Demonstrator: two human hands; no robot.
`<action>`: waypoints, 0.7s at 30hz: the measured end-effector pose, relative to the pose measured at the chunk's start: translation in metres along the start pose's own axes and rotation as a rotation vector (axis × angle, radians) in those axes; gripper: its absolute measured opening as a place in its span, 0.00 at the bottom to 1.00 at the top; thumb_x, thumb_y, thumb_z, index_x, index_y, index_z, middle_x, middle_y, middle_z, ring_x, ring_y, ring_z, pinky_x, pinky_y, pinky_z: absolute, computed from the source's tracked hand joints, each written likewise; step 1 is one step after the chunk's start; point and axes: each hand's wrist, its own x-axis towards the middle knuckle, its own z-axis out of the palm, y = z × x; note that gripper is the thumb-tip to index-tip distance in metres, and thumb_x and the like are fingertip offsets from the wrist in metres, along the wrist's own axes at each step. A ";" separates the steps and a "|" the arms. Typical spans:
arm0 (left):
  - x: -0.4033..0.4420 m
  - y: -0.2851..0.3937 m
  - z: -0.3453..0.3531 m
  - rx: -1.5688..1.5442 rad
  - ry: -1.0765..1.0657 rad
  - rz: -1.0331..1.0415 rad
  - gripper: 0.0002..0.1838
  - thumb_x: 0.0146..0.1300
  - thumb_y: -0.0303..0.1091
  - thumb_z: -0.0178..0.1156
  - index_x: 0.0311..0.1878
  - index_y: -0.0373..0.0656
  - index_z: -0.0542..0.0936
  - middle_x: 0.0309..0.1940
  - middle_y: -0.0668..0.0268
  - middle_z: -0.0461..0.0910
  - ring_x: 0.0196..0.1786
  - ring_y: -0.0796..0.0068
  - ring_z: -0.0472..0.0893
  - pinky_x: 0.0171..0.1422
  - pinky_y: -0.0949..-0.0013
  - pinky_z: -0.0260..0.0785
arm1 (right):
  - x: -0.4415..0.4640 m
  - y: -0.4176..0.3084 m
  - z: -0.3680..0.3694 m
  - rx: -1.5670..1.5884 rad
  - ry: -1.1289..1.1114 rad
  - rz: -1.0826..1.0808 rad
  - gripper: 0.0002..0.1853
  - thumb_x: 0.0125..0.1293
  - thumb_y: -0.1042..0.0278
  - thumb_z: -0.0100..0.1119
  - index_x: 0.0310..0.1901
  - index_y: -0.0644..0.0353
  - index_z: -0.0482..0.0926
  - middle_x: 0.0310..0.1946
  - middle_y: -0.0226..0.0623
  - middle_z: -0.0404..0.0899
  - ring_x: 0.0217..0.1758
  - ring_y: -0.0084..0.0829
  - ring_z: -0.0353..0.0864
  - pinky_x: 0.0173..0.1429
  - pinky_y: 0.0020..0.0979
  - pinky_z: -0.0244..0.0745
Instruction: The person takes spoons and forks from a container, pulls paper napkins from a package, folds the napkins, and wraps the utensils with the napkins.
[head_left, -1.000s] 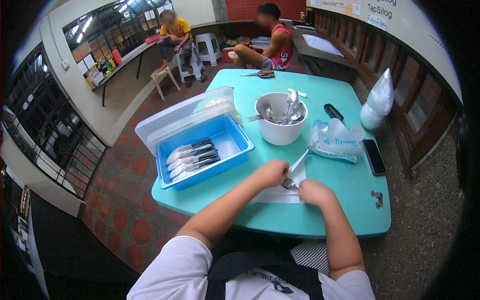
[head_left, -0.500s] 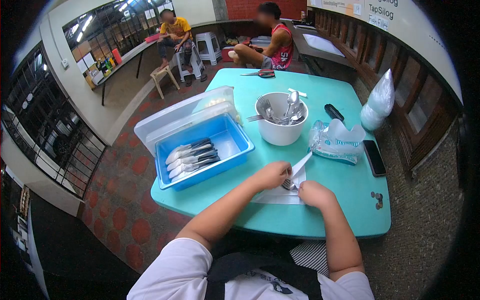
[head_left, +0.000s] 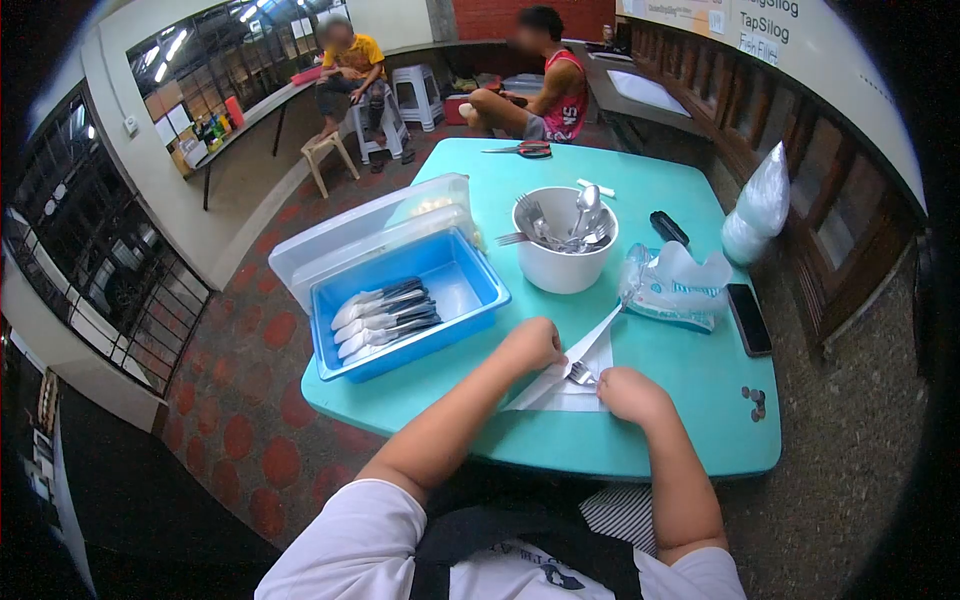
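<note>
On the near part of the turquoise table lies a white napkin (head_left: 597,352), one flap lifted toward the plastic pack. A fork (head_left: 580,374) rests on it, tines toward the left. My left hand (head_left: 534,345) is closed at the napkin's left edge, pinching the paper. Closed around the fork's handle end is my right hand (head_left: 632,394), at the napkin's right side. To the left, a blue tub (head_left: 460,270) holds several wrapped cutlery bundles (head_left: 385,315) with dark handles. Behind the napkin stands a white bucket (head_left: 562,268) of spoons and forks.
A plastic pack (head_left: 680,290), a phone (head_left: 749,319), coins (head_left: 756,403) and a black object (head_left: 668,227) lie right. Scissors (head_left: 525,149) lie at the far edge, a wrapped cone (head_left: 757,210) at the right edge. Two people (head_left: 350,65) sit beyond the table.
My left hand has moved slightly left, away from the fork, which now shows more between the hands. My right hand has hardly moved.
</note>
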 end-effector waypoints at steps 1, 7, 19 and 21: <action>-0.002 0.003 0.000 0.025 0.011 -0.003 0.12 0.42 0.37 0.74 0.29 0.40 0.86 0.29 0.53 0.83 0.33 0.57 0.83 0.41 0.60 0.75 | -0.002 -0.001 0.001 0.001 0.013 -0.011 0.15 0.62 0.65 0.47 0.35 0.68 0.81 0.35 0.57 0.80 0.41 0.53 0.80 0.50 0.46 0.72; -0.005 0.002 -0.001 -0.012 -0.015 0.024 0.15 0.46 0.39 0.72 0.33 0.39 0.85 0.29 0.56 0.84 0.31 0.63 0.82 0.40 0.64 0.74 | -0.018 -0.004 0.009 0.143 0.131 0.009 0.14 0.63 0.66 0.46 0.34 0.66 0.79 0.34 0.57 0.80 0.40 0.54 0.79 0.49 0.48 0.72; -0.008 0.025 -0.037 -0.413 0.075 0.266 0.10 0.58 0.33 0.64 0.37 0.37 0.78 0.27 0.69 0.78 0.30 0.81 0.75 0.37 0.72 0.68 | -0.016 -0.013 0.008 0.367 0.543 -0.065 0.12 0.69 0.64 0.46 0.35 0.63 0.74 0.31 0.54 0.78 0.37 0.56 0.78 0.42 0.50 0.71; -0.006 0.028 -0.047 -0.413 0.117 0.284 0.09 0.59 0.32 0.63 0.37 0.36 0.78 0.27 0.69 0.79 0.31 0.83 0.76 0.38 0.74 0.69 | -0.005 -0.013 0.005 0.382 0.611 -0.122 0.11 0.69 0.64 0.46 0.35 0.63 0.75 0.30 0.54 0.78 0.37 0.56 0.78 0.41 0.50 0.70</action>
